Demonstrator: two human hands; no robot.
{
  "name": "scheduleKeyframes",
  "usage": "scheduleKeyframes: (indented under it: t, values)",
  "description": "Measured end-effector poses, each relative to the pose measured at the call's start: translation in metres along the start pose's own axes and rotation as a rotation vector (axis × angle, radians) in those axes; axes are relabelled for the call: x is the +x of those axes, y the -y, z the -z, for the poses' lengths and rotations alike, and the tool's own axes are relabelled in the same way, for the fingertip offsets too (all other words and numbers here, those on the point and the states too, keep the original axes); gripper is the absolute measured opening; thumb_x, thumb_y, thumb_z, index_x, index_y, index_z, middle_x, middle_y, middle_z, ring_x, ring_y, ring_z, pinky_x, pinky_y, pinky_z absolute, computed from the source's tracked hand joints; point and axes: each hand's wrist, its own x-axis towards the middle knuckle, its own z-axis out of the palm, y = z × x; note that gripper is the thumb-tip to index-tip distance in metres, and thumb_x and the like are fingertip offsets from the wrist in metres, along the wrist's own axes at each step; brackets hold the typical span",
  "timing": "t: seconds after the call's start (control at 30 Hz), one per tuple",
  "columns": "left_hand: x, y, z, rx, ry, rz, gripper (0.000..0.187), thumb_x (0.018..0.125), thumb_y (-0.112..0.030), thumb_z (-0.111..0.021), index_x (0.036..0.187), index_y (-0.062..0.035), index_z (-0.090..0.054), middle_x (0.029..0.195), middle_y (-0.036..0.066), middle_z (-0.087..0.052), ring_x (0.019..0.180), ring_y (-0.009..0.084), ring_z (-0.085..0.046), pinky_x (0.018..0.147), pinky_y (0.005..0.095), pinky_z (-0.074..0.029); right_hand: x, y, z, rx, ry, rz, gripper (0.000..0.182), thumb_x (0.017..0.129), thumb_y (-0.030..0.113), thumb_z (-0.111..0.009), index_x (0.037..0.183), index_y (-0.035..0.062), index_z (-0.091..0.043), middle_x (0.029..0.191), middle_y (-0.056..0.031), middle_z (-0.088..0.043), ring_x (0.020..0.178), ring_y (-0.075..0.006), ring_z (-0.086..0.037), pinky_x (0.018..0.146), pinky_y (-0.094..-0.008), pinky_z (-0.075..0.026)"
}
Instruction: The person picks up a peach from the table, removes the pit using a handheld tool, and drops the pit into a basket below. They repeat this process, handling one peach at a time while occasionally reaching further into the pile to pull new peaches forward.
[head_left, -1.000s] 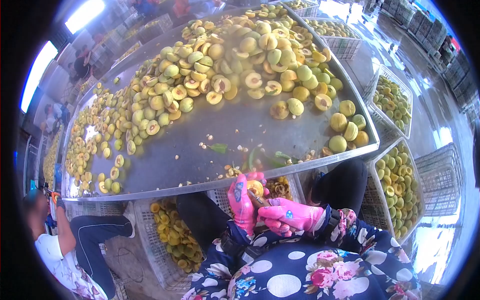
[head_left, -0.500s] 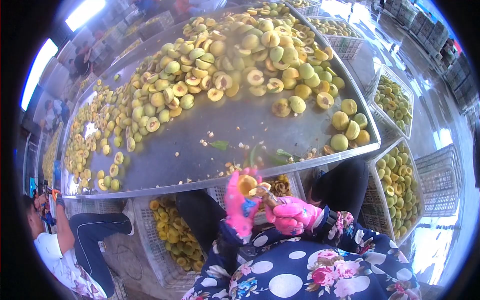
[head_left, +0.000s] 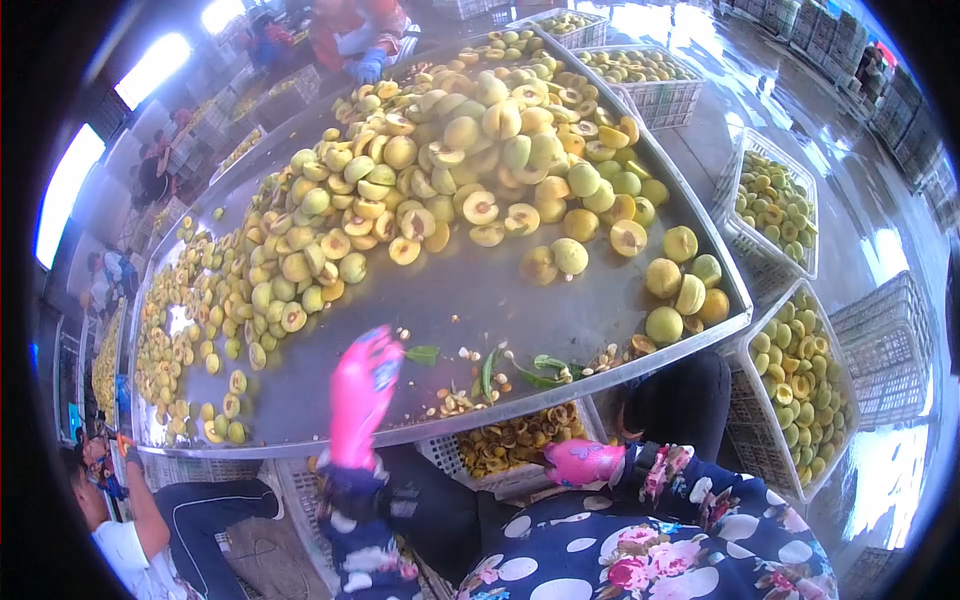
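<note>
My left hand [head_left: 365, 388], in a pink glove, reaches over the near edge of the metal table [head_left: 420, 305]. Its fingers point toward the halved yellow-green fruit [head_left: 305, 262]; motion smears them, and I cannot see anything held. Low above my lap, my right hand [head_left: 585, 462], also pink-gloved, is closed beside a crate of brownish fruit pieces [head_left: 515, 440]. Whatever it grips is hidden. Between the hands, on the table, lie green leaves [head_left: 487, 375] and small pits or scraps [head_left: 455, 402].
Crates of fruit [head_left: 800, 385] stand at the right, with empty stacked crates [head_left: 880, 340] beyond. A person [head_left: 130, 530] sits at the lower left. Another person's blue-gloved hand [head_left: 368, 66] is at the table's far edge. Whole fruits [head_left: 690, 290] sit near the right corner.
My left hand has left my right hand and moved left and up over the table. The fruit half and tool between them no longer show. The view has shifted; a person appears at the far edge.
</note>
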Motion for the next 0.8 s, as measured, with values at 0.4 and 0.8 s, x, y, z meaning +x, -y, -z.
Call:
scheduleKeyframes:
  t: [0.4,0.8]
  values:
    - [0.142,-0.011,-0.213,0.013,0.329,-0.121,0.055,0.074,-0.019,-0.071,0.123,-0.0035,-0.05,0.116,0.017,-0.057,0.103,0.029,-0.057,0.087,0.0376,-0.047,-0.059,0.009,0.04,0.477,-0.021,-0.06,0.028,0.091,0.025,-0.052,0.099,-0.0008,-0.049,0.07,-0.0089,-0.058,0.06,-0.0164,-0.057,0.052,-0.0318,-0.043]
    - [-0.014,-0.037,-0.106,-1.557,0.412,0.635,0.045,0.095,-0.032,-0.04,0.121,0.0039,-0.046,0.115,0.022,-0.054,0.101,0.0351,-0.055,0.088,0.0459,-0.047,-0.061,0.067,0.071,0.325,-0.526,0.255,0.033,0.089,0.018,-0.056,0.115,-0.001,-0.046,0.07,-0.0075,-0.057,0.061,-0.0141,-0.056,0.058,-0.0293,-0.046]
